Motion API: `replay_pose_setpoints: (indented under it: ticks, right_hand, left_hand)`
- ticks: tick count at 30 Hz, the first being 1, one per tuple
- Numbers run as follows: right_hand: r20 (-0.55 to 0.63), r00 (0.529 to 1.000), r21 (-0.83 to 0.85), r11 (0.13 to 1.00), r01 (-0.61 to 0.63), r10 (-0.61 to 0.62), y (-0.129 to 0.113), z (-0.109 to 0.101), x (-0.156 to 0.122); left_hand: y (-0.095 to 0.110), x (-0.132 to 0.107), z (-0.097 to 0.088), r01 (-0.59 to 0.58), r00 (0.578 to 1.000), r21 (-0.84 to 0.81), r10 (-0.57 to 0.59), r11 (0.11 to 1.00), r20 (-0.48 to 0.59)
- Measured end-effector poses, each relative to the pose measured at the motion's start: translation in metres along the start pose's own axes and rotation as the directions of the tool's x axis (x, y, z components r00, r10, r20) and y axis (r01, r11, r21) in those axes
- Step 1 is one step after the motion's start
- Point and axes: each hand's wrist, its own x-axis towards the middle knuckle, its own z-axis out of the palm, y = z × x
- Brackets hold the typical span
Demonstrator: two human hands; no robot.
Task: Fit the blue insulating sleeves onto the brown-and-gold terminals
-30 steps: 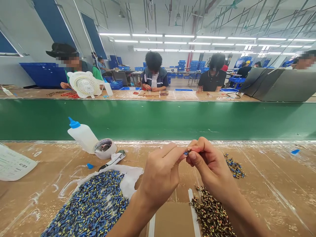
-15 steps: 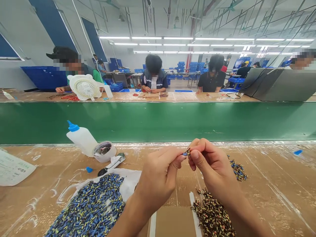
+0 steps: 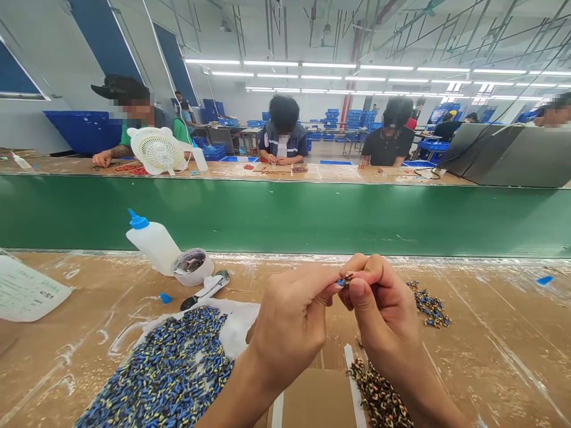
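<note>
My left hand (image 3: 292, 318) and my right hand (image 3: 379, 303) meet above the cardboard-covered bench, both pinching one tiny blue and dark part (image 3: 344, 280) between fingertips. A large heap of blue and yellow small pieces (image 3: 165, 371) lies on white cloth at the lower left. Below my right wrist sits a heap of dark, brown-speckled pieces (image 3: 379, 401). A smaller pile of joined blue and dark pieces (image 3: 429, 305) lies to the right of my right hand.
A white squeeze bottle with a blue cap (image 3: 151, 241), a tape roll (image 3: 193, 266), a small cutter (image 3: 204, 292) and a printed sheet (image 3: 27, 290) lie at the left. A green conveyor belt (image 3: 285, 214) runs behind. Several people work at the opposite bench beside a white fan (image 3: 158, 150).
My hands have stayed pinched on the small part, shifting slightly lower and to the right. The view tilted a little.
</note>
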Motion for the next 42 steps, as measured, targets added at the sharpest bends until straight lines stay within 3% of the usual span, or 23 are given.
replay_pose_setpoints:
  ticks: [10,18,22,25,27,30,33,35,38,42]
  right_hand:
    - [0.015,1.000,0.003,1.000,0.004,-0.004,0.000,0.001,-0.001]
    - [-0.025,1.000,-0.018,1.000,-0.008,0.007,-0.002,0.000,0.000]
    - [-0.022,0.996,0.023,0.996,-0.090,0.091,-0.003,-0.004,0.004]
    - [0.002,0.987,0.086,0.984,-0.159,0.159,-0.003,-0.008,0.006]
    - [0.019,0.982,0.078,0.979,-0.190,0.190,-0.003,-0.010,0.007]
    - [0.024,0.976,-0.001,0.976,-0.216,0.216,-0.006,-0.014,0.008]
    - [0.044,0.972,-0.046,0.973,-0.228,0.230,-0.011,-0.017,0.010]
    - [0.082,0.972,-0.067,0.975,-0.214,0.219,-0.015,-0.020,0.011]
    - [0.155,0.965,-0.130,0.973,-0.192,0.211,-0.019,-0.025,0.011]
    - [0.223,0.953,-0.209,0.965,-0.157,0.204,-0.022,-0.027,0.010]
  left_hand:
    - [0.008,-0.001,-0.003,-0.004,1.000,0.082,0.003,0.997,0.007]
    - [0.004,0.002,-0.004,0.025,0.998,0.039,-0.027,0.999,0.054]
    - [0.006,0.004,-0.005,0.089,0.992,0.027,-0.091,0.996,0.091]
    - [0.007,0.005,-0.005,0.214,0.971,-0.096,-0.200,0.972,0.134]
    - [0.007,0.006,-0.004,0.352,0.931,-0.311,-0.297,0.883,0.211]
    - [0.006,0.006,0.000,0.535,0.844,-0.656,-0.352,0.532,0.404]
    - [0.005,0.005,0.003,0.616,0.771,-0.772,-0.321,0.157,0.550]
    - [0.004,0.004,0.004,0.629,0.739,-0.778,-0.309,-0.002,0.598]
    - [0.003,0.003,0.002,0.651,0.695,-0.747,-0.291,-0.131,0.657]
    - [0.004,0.001,0.001,0.687,0.654,-0.706,-0.277,-0.169,0.703]
